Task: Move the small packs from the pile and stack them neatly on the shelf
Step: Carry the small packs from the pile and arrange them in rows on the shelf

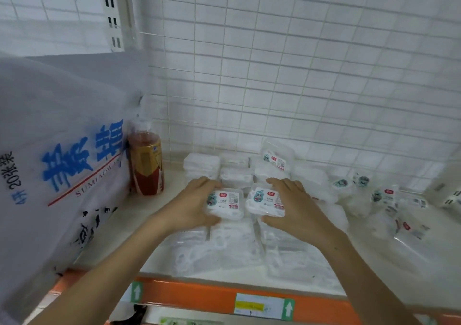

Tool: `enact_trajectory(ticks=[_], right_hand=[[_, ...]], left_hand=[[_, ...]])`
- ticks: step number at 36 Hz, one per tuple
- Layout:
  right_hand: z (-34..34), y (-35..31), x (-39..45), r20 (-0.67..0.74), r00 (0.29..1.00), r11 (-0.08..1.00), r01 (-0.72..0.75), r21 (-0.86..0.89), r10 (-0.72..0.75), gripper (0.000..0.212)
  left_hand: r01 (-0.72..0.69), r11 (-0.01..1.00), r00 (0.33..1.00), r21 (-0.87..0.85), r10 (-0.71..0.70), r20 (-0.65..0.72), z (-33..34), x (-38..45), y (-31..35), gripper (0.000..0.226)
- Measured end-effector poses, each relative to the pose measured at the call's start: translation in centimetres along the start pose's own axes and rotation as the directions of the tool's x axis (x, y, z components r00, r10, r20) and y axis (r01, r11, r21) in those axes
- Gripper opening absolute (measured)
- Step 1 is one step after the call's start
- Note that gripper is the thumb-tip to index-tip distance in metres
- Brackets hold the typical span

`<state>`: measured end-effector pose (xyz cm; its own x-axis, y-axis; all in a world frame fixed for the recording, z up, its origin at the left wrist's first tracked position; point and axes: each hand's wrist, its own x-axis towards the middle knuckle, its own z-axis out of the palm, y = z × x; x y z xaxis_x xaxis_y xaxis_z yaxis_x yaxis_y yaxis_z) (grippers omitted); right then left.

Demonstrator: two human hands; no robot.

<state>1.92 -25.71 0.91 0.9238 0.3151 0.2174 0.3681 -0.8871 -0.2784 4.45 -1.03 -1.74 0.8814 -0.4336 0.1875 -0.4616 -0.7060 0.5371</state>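
Observation:
Two small clear packs with white labels sit side by side at the middle of the white shelf (129, 227). My left hand (193, 203) grips the left pack (225, 203) from its left side. My right hand (295, 205) grips the right pack (264, 200) from its right side, fingers curled over its top. Both packs rest on top of other clear packs. Behind them stand neat stacks of the same packs (234, 172). A loose pile of packs (381, 200) lies to the right.
A big white bag with blue print (59, 165) fills the shelf's left side. A bottle of reddish liquid (147, 162) stands beside it. A white wire grid (299, 75) backs the shelf. An orange rail with price labels (199, 297) runs along the front edge.

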Motion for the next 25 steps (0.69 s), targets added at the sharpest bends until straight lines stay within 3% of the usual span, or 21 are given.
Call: enact_trajectory(ticks=[3, 7, 11, 13, 18, 25], right_hand=[[-0.5, -0.6, -0.8, -0.058, 0.998, 1.0, 0.01, -0.025, -0.012, 0.067], [-1.8, -0.1, -3.1, -0.175, 0.985, 0.997, 0.003, 0.081, 0.011, 0.064], [-3.7, 1.4, -6.3, -0.294, 0.953, 0.982, -0.019, 0.187, 0.074, 0.064], [-4.8, 2.5, -8.1, -0.352, 0.929, 0.985, -0.063, 0.159, 0.116, 0.066], [-6.9, 5.5, -14.3, -0.429, 0.868, 0.964, -0.265, 0.024, 0.25, 0.069], [-9.1, 9.6, -24.7, -0.483, 0.755, 0.869, -0.495, 0.022, 0.442, 0.069]], left_hand=[[-0.076, 0.996, 0.991, 0.055, 0.082, -0.103, 0.2, 0.2, 0.6, 0.07], [-0.187, 0.979, 0.957, 0.077, 0.199, -0.209, 0.5, 0.8, 2.0, 0.067], [-0.303, 0.949, 0.917, 0.088, 0.315, -0.244, 1.0, 1.5, 4.6, 0.063], [-0.334, 0.939, 0.904, 0.082, 0.344, -0.253, 1.7, 2.0, 6.3, 0.065], [-0.421, 0.907, 0.892, -0.013, 0.411, -0.185, 4.2, 3.4, 11.7, 0.07], [-0.598, 0.801, 0.801, -0.018, 0.597, -0.036, 11.5, 4.6, 21.1, 0.071]])
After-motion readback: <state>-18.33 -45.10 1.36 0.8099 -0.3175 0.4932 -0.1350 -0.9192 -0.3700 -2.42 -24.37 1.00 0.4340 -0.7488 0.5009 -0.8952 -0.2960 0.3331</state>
